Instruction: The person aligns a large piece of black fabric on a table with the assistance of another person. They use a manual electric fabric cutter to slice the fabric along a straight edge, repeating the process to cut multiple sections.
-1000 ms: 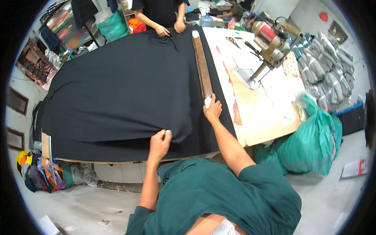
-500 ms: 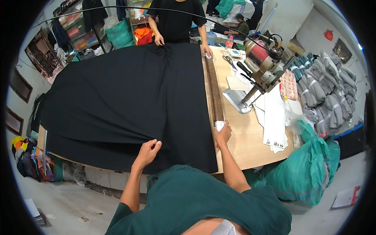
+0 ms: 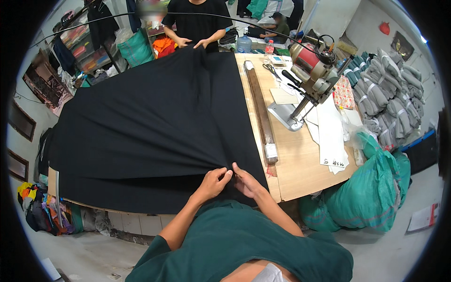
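Observation:
A large sheet of black fabric (image 3: 141, 127) covers most of the table, with folds fanning out from its near edge. My left hand (image 3: 213, 183) is closed on that near edge, thumb and fingers pinching the cloth. Close beside it, my right hand (image 3: 246, 182) is at the fabric, thumb raised and fingers apart. To the right of the cloth lies a long brown bar (image 3: 260, 110) with white-wrapped ends, touched by neither of my hands. Across the table, a person in black (image 3: 199, 21) holds the fabric's far edge with both hands.
A fabric cutting machine (image 3: 312, 77) stands on the wooden tabletop (image 3: 296, 174) at right, by white paper patterns (image 3: 331, 136) and scissors (image 3: 271, 70). Stacked grey bundles (image 3: 390, 94) and a green sack (image 3: 364, 192) flank the right side. A cable (image 3: 183, 9) crosses overhead.
My right hand has let go of the bar and moved left to the cloth. My left hand has drawn the pinched edge rightward. The other person's hand has left the bar for the fabric.

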### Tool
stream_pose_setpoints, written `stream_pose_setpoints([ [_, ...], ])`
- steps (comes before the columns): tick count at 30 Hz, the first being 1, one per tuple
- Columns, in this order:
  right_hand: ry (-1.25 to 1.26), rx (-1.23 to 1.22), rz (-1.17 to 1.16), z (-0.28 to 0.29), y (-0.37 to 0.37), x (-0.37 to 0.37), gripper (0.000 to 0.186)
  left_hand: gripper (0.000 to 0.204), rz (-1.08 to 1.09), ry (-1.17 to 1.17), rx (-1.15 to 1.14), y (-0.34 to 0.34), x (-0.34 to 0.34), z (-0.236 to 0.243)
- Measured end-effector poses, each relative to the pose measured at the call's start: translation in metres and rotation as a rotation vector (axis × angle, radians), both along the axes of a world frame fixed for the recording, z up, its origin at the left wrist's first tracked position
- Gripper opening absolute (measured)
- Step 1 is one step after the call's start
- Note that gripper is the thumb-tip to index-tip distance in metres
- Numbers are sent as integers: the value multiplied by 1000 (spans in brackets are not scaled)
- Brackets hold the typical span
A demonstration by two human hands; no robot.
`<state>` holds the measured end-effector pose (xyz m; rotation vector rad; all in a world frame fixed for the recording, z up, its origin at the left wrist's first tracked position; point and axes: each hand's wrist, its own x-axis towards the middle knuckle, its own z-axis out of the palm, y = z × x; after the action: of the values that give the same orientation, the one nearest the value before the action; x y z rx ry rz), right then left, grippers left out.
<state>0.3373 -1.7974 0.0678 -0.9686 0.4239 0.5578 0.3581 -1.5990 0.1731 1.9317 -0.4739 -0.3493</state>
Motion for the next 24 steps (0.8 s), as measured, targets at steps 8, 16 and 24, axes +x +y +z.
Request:
stream_pose_setpoints([
  [8,-502,52,-153,129,34,4,56,65,318,803,-732,66,-41,-45],
  [16,-521,-168,-319,127,-4,-13,94,55,1287,225,-1018,311,55,-58],
  [24,-319,-622,-220,-9,2,-41,77,76,1286,-146,-223,293,11,-86],
])
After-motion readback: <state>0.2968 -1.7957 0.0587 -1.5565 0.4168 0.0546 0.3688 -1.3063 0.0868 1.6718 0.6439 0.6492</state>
